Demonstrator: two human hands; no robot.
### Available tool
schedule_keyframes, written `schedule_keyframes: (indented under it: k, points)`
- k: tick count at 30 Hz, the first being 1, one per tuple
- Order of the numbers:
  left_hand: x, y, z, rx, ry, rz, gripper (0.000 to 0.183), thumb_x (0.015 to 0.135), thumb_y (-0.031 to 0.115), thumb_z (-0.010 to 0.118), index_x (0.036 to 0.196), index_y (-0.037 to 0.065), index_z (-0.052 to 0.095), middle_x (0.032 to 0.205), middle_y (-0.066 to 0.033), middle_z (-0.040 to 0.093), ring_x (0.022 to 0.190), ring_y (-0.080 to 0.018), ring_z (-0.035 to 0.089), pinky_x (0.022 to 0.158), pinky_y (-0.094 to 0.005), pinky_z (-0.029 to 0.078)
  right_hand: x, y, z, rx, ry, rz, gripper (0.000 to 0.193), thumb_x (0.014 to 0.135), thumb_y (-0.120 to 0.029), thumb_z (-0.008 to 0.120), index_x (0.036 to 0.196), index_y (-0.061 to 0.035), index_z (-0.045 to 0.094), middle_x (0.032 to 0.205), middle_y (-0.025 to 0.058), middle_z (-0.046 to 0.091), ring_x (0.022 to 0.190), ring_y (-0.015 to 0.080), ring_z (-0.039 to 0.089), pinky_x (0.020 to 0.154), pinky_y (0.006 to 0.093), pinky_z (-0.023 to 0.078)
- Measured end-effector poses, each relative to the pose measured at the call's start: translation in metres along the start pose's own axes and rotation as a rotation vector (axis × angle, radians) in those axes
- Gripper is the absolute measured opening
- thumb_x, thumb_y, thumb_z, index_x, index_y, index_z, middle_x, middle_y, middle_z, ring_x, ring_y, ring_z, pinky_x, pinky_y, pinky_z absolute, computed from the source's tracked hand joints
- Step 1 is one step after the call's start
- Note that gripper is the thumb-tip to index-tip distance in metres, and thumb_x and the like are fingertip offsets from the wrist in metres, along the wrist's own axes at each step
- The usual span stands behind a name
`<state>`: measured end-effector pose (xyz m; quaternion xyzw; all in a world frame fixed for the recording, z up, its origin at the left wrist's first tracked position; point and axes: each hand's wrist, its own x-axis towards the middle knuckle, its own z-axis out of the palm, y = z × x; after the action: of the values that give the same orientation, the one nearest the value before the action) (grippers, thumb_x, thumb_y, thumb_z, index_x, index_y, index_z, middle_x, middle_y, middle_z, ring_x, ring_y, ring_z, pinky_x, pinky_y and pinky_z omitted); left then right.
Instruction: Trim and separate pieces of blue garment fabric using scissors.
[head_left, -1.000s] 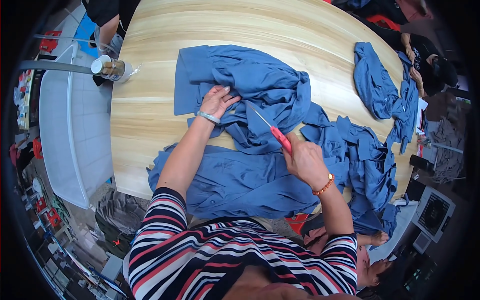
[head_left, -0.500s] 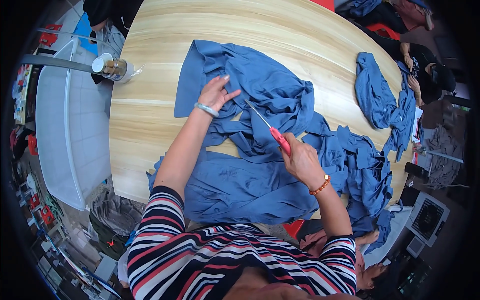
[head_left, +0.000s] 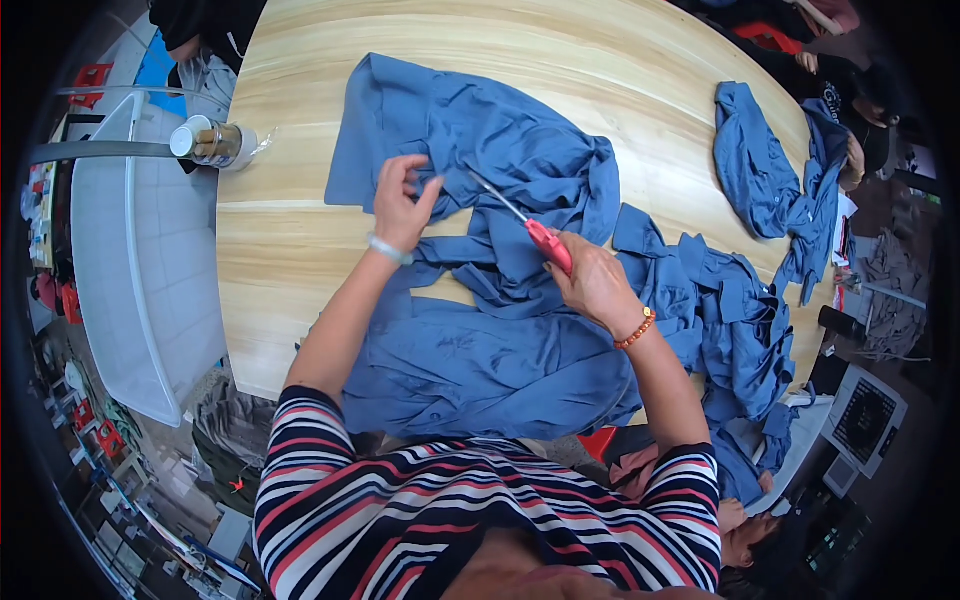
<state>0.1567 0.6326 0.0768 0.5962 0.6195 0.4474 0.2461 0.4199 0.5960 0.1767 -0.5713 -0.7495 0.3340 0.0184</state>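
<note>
My left hand (head_left: 404,205) hovers by the left part of a blue garment (head_left: 520,140) spread on the table, its fingers apart and slightly bent, with nothing in them. A pair of scissors (head_left: 547,243) with a red handle and a slim metal blade is gripped in my right hand (head_left: 597,285). The blade points up and left over the garment's folds. Below both hands, another blue garment (head_left: 480,365) lies along the near table edge. My right fingers hide part of the scissors' handle.
More blue garments (head_left: 735,310) are heaped to the right on the wooden table (head_left: 285,250). At the far right a co-worker (head_left: 855,125) handles blue cloth (head_left: 755,165). A clear jar (head_left: 222,145) stands by the left edge, near a white tub (head_left: 150,270).
My left hand has drawn back toward me and left, its fingers now more bent. The right hand with the scissors has shifted slightly up. The whole view has shifted a little.
</note>
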Motion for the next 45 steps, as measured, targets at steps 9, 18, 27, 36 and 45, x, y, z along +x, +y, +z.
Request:
schedule_keyframes:
  k: [9,18,27,36,45]
  points:
    - [-0.012,-0.035,-0.002,0.517,-0.257,0.363,0.023,0.075,0.013,0.068,0.098,0.011,0.061,0.096,-0.0052,0.057,0.096,-0.0229,0.052,0.08,-0.0352,0.037,0.021,0.06,0.0,-0.304,-0.039,0.064,0.038,0.08,-0.006,0.058,0.118,-0.0055,0.054,0.126,0.0182,0.055,0.094,0.038,0.061,0.08,0.0422,0.051]
    - [-0.008,-0.038,-0.003,-0.827,-0.525,-0.53,0.012,0.094,0.017,0.054,0.094,0.006,0.06,0.085,0.0024,0.061,0.075,-0.0068,0.054,0.074,-0.023,0.041,-0.042,0.05,-0.047,-0.184,0.245,-0.086,0.029,0.08,-0.005,0.058,0.108,-0.0043,0.054,0.118,0.0209,0.057,0.088,0.0405,0.061,0.074,0.0453,0.049]
    - [-0.033,-0.028,0.007,-0.781,-0.343,-0.566,0.016,0.098,0.018,0.048,0.097,0.005,0.058,0.087,0.0056,0.054,0.079,-0.0036,0.046,0.074,-0.0207,0.041,-0.057,-0.025,-0.029,-0.127,-0.114,-0.208,0.022,0.083,-0.018,0.062,0.099,-0.005,0.054,0.064,0.0197,0.058,0.063,0.0389,0.059,0.057,0.0472,0.045]
    - [-0.06,-0.014,0.02,-0.422,-0.548,-0.314,0.043,0.084,0.042,0.067,0.1,0.004,0.059,0.091,-0.0061,0.062,0.085,-0.0142,0.055,0.077,-0.0283,0.045,-0.101,-0.016,-0.015,-0.191,-0.086,-0.117,0.021,0.085,-0.02,0.059,0.101,-0.008,0.056,0.074,0.0201,0.063,0.068,0.0382,0.062,0.061,0.0492,0.048]
    - [0.011,-0.035,-0.032,0.69,-0.036,0.032,0.074,0.057,0.02,0.081,0.124,0.016,0.049,0.146,-0.0147,0.028,0.137,-0.0368,0.022,0.107,-0.0573,0.023,-0.098,0.0,-0.011,-0.227,0.02,-0.021,0.02,0.085,-0.015,0.058,0.103,-0.0078,0.056,0.076,0.0202,0.062,0.074,0.0377,0.061,0.065,0.0471,0.048]
